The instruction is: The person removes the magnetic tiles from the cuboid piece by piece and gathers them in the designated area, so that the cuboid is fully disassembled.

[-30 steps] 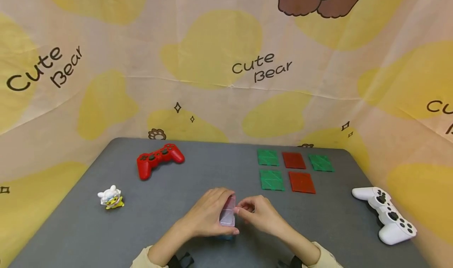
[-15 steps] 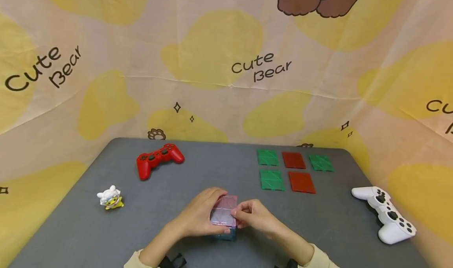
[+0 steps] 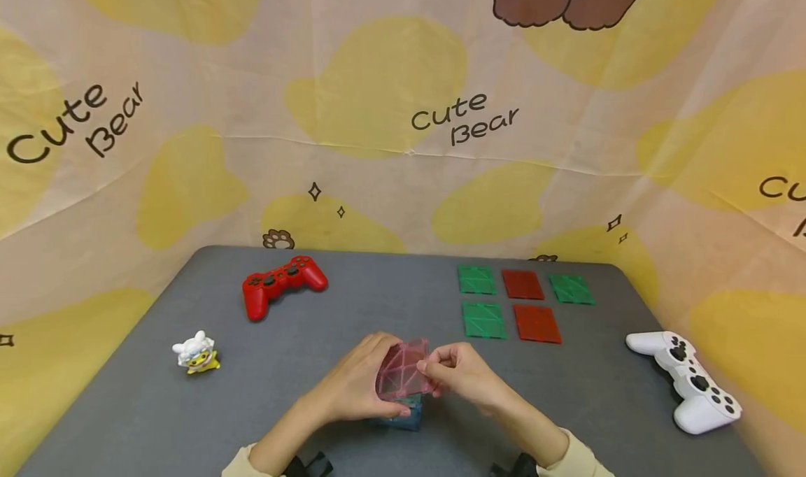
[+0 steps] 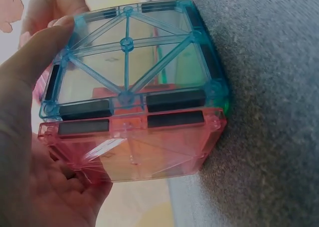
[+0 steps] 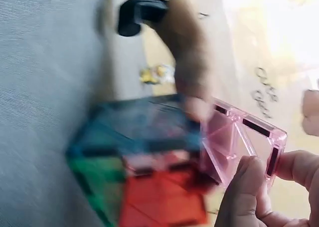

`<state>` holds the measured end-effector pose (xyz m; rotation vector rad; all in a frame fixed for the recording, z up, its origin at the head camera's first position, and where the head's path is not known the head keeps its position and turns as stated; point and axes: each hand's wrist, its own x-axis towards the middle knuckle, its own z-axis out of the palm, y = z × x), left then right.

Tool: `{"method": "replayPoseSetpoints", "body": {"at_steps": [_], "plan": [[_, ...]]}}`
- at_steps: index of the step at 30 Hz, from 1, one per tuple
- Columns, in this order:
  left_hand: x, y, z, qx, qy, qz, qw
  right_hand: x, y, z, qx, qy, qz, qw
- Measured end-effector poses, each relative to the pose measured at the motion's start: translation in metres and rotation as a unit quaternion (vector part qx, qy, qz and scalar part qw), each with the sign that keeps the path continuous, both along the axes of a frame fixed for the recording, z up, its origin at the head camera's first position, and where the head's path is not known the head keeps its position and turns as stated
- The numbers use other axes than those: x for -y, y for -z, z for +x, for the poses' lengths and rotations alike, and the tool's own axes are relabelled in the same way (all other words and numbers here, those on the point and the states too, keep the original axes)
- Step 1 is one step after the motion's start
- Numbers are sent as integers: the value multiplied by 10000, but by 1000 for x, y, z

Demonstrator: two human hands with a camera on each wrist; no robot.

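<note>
In the head view my left hand (image 3: 355, 382) grips a small box of see-through magnetic tiles from its left side, low over the table's front. A blue tile (image 4: 127, 44) forms the side facing my body, and a red tile (image 4: 132, 149) adjoins it in the left wrist view. Green (image 5: 97, 174) shows on the box in the right wrist view, where motion blurs it. Over the box's top a pink tile (image 3: 403, 372) stands tilted, right side raised. The thumb and fingers of my right hand (image 3: 462, 375) pinch its right edge.
Several flat tiles, including a green one (image 3: 483, 320) and a red one (image 3: 536, 324), lie at the back right. A red game controller (image 3: 283, 285) is back left, a white controller (image 3: 686, 382) far right, and a small figurine (image 3: 198, 352) at the left.
The pink tile goes from steep between the hands to nearly flat over the box, then tilts up at its right side. My left hand has shifted slightly left.
</note>
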<state>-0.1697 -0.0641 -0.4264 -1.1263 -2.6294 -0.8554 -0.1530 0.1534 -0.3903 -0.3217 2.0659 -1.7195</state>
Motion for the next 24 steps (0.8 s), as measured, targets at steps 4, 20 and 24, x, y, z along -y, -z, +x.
{"method": "replayPoseSetpoints", "body": {"at_steps": [4,20,24], "plan": [[0,0,0,48,8,55,10000,-19,-15,-1,-269,-98,169,9994],[1,1,3,284,-13,70,9996,-129,-31,-2,-952,1782,-871,9755],[1,2,2,319,-11,77,9995,-157,-26,-11,-927,2758,-1960,9364]]}}
